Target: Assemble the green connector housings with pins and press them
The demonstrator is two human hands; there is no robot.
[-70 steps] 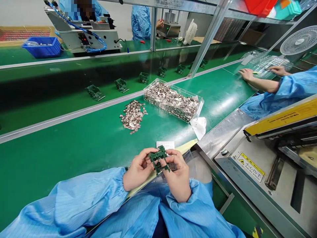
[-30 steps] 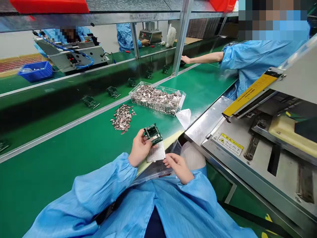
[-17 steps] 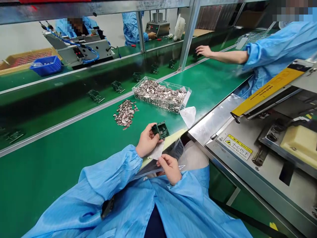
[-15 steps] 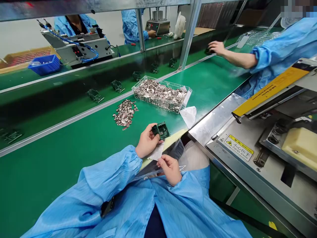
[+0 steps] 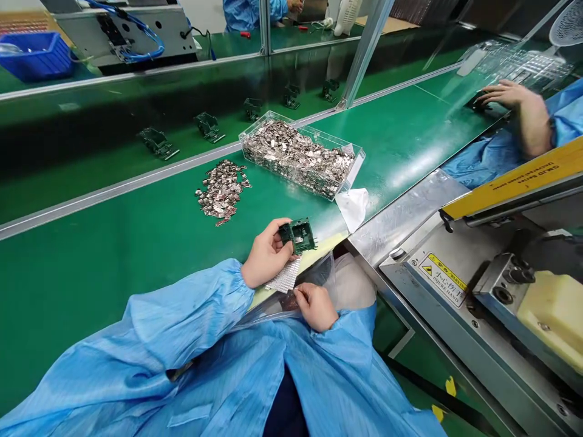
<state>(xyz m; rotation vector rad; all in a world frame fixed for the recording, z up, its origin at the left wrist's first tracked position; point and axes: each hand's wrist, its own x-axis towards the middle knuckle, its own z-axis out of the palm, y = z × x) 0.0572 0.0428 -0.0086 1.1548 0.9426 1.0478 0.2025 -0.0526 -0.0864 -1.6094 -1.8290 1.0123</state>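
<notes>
My left hand [image 5: 268,256] is closed around a small dark green open-topped plastic housing [image 5: 303,235], with thin pins along its right side. Just below that hand lies a silvery sheet with a fine grid texture [image 5: 285,276], partly covered by the fingers. My right hand [image 5: 319,308] is closed in a pinch at the sheet's lower right corner. Whether it grips the sheet or some tiny piece there, I cannot make out. Under both hands are a pale yellow sheet [image 5: 328,245] and a clear plastic bag [image 5: 320,274] at the bench edge.
A clear box [image 5: 359,165] of small metal pieces stands ahead, beside a loose metal pile [image 5: 223,189] and a white cloth [image 5: 353,207]. Green parts [image 5: 157,143] line the back ledge. At right is a machine [image 5: 439,276]; beyond it, a co-worker's hand [image 5: 510,96] touches a dark part.
The camera view has tilted down and shifted. My hands keep their places by the housing and the sheet's corner. The co-worker's hand has drawn back toward their body with the dark part.
</notes>
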